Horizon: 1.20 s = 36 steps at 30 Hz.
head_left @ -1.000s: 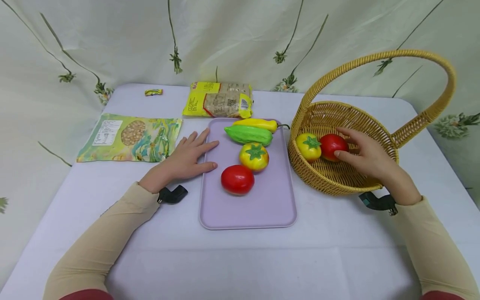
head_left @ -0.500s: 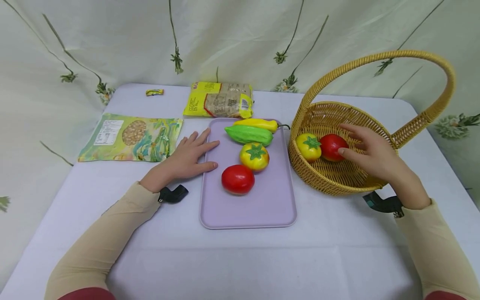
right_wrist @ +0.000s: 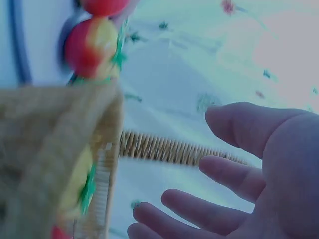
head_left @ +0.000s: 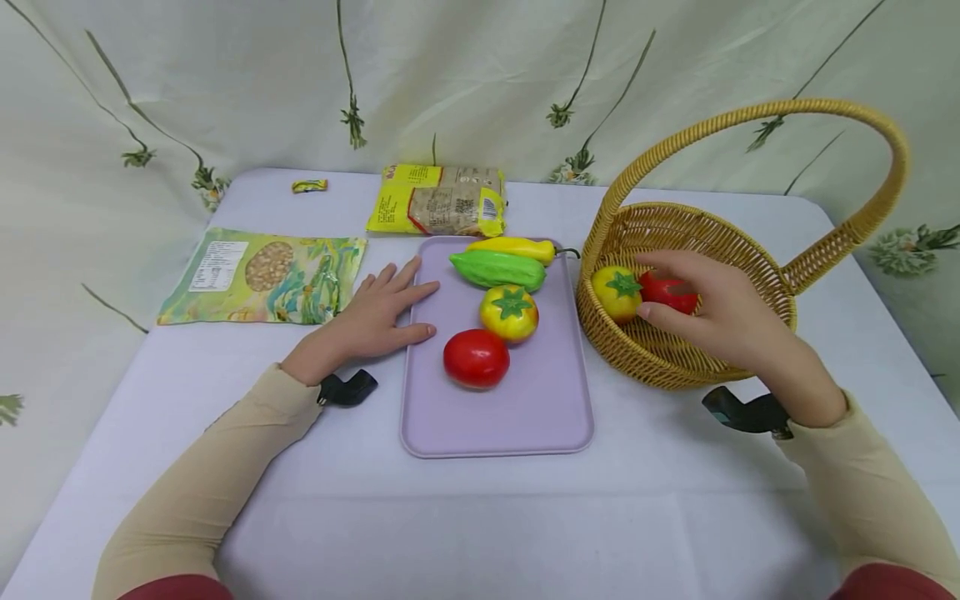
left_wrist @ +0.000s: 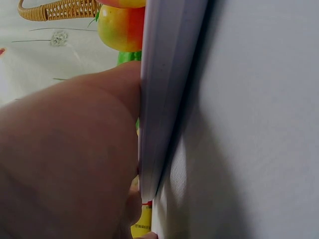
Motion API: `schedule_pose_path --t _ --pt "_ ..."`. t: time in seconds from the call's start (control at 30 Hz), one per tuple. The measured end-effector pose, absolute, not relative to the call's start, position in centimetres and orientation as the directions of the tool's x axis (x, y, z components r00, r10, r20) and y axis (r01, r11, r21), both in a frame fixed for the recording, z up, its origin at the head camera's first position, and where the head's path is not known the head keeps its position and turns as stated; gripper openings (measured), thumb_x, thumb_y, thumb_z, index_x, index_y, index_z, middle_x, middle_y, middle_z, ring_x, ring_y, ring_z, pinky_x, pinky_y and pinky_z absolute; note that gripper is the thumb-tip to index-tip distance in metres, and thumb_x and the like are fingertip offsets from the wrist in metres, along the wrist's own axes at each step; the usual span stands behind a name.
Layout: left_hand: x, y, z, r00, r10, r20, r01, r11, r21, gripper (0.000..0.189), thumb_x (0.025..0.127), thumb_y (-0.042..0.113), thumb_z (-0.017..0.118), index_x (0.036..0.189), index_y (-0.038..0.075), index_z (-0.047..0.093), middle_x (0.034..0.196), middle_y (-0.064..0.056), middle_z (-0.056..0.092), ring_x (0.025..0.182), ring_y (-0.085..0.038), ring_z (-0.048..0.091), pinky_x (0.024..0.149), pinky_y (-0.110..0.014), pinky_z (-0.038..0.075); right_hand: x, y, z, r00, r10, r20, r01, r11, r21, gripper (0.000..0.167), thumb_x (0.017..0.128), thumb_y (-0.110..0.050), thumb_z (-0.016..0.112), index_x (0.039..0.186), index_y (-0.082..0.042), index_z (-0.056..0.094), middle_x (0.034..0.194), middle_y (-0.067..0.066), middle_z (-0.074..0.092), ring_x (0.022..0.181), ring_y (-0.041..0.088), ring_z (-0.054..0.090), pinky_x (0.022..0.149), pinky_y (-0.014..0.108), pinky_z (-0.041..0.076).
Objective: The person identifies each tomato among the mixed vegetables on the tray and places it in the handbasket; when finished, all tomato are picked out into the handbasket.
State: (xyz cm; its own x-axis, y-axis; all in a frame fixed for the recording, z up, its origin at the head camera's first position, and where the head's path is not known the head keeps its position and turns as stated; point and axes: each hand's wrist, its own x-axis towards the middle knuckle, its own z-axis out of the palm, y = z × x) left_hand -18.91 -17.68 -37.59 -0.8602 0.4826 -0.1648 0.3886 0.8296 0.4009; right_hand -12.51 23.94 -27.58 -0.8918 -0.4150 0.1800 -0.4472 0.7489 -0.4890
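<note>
As right fingers overhang the wicker basket, red fruit seems round.

There are one basket, one tray, two red fruits, two yellow fruits, two long vegetables, three packets.

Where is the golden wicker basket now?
The basket stands at right in the head view, beside the rectangular lilac tray, with the right hand over it.
</note>
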Motion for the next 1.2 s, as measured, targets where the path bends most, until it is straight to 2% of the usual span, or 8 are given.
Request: schedule_pose_path --t 0.2,0.37,0.53,0.6,0.73,0.97,1.2 --pt "-19.0 -17.7 -37.6 -0.862 0.479 -0.167 0.385 0.832 0.400 0.070 0.097 0.044 0.061 0.158 0.017 0.039 0.173 -0.017 0.008 0.156 -0.053 0.004 0.123 -0.072 0.002 -12.1 21.4 -27.7 -0.833 -0.502 0.233 -0.547 0.684 -0.482 0.046 0.091 -0.013 0.075 0.136 -0.008 0.062 0.131 0.012 0.067 0.107 0.029 0.069 0.083 0.051 0.062" --pt "-19.0 -17.8 -37.7 -0.861 0.479 -0.167 0.385 0.831 0.402 0.070 0.097 0.044 0.061 0.159 0.018 0.039 0.173 -0.017 0.008 0.156 -0.053 0.004 0.123 -0.072 0.002 -12.0 19.5 -28.3 -0.820 -0.542 0.183 -0.544 0.642 -0.540 0.052 0.093 -0.016 0.074 0.141 -0.010 0.058 0.144 0.010 0.060 0.124 0.030 0.063 0.089 0.050 0.061" --pt "-19.1 -17.8 -37.9 -0.861 0.480 -0.167 0.383 0.829 0.407 0.070 0.097 0.044 0.061 0.159 0.018 0.039 0.173 -0.017 0.008 0.156 -0.053 0.004 0.123 -0.072 0.002 -12.1 17.7 -29.2 -0.795 -0.581 0.172 -0.570 0.620 -0.539 0.056 0.091 -0.018 0.076 0.143 -0.010 0.057 0.147 0.011 0.057 0.137 0.030 0.053 0.105 0.053 0.053" --pt "-19.1 -17.8 -37.9 -0.861 0.481 -0.167 0.384 0.828 0.408 0.070 0.097 0.044 0.061 0.159 0.018 0.039 0.173 -0.017 0.008 0.156 -0.053 0.003 0.123 -0.072 0.002 -12.3 17.1 -29.5 -0.784 -0.597 0.167 -0.580 0.610 -0.541 0.057 0.091 -0.019 0.076 0.143 -0.009 0.057 0.148 0.012 0.056 0.137 0.031 0.051 0.104 0.052 0.053" --pt "-19.0 -17.7 -37.8 -0.861 0.481 -0.167 0.383 0.828 0.408 0.071 0.097 0.044 0.061 0.158 0.018 0.039 0.173 -0.017 0.008 0.156 -0.053 0.003 0.123 -0.072 0.002 -12.6 15.8 -30.2 -0.772 -0.616 0.159 -0.582 0.583 -0.568 0.060 0.090 -0.019 0.076 0.144 -0.007 0.055 0.150 0.014 0.053 0.133 0.031 0.053 0.094 0.048 0.058" --pt "-19.0 -17.7 -37.7 -0.861 0.481 -0.166 0.385 0.829 0.405 0.071 0.097 0.044 0.061 0.158 0.018 0.039 0.173 -0.017 0.009 0.156 -0.053 0.004 0.123 -0.072 0.003 -13.3 14.3 -31.5 -0.784 -0.605 0.141 -0.550 0.570 -0.610 0.062 0.089 -0.021 0.076 0.146 -0.010 0.054 0.151 0.013 0.052 0.131 0.031 0.056 0.099 0.050 0.057" --pt "-19.0 -17.8 -37.6 -0.860 0.483 -0.166 0.388 0.830 0.401 0.071 0.097 0.044 0.061 0.159 0.018 0.039 0.173 -0.017 0.008 0.156 -0.053 0.003 0.123 -0.073 0.003 -14.0 13.5 -32.5 -0.807 -0.576 0.134 -0.529 0.601 -0.600 0.060 0.090 -0.023 0.076 0.145 -0.011 0.056 0.148 0.012 0.055 0.126 0.028 0.058 0.099 0.047 0.056"
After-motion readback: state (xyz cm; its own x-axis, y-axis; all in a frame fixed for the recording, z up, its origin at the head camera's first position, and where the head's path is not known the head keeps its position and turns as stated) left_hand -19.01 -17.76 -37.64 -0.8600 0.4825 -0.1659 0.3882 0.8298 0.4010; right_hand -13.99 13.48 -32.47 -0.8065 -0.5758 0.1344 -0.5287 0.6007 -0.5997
